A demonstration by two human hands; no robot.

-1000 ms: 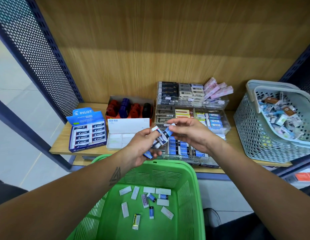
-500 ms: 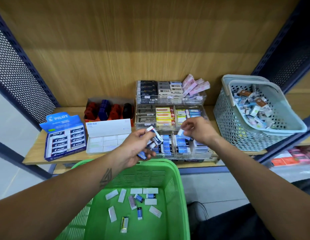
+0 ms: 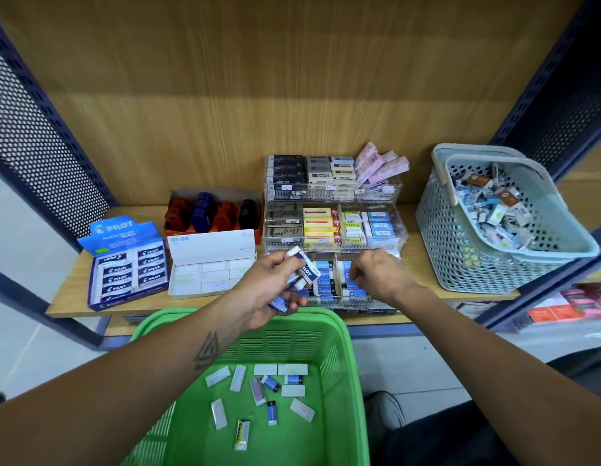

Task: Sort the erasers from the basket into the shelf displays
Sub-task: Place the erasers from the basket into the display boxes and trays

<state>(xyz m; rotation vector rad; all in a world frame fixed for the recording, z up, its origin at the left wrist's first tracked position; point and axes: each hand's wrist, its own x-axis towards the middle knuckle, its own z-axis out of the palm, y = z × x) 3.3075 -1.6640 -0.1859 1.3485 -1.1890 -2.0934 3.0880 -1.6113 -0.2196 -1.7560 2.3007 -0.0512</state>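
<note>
On the shelf, a blue Pilot box sits at the left, beside a white box. The left hand grips several blue-and-white erasers above the green basket, where loose erasers lie. The right hand, fingers curled, reaches into the clear display's front row; what it holds cannot be told. A grey basket stands far right.
</note>
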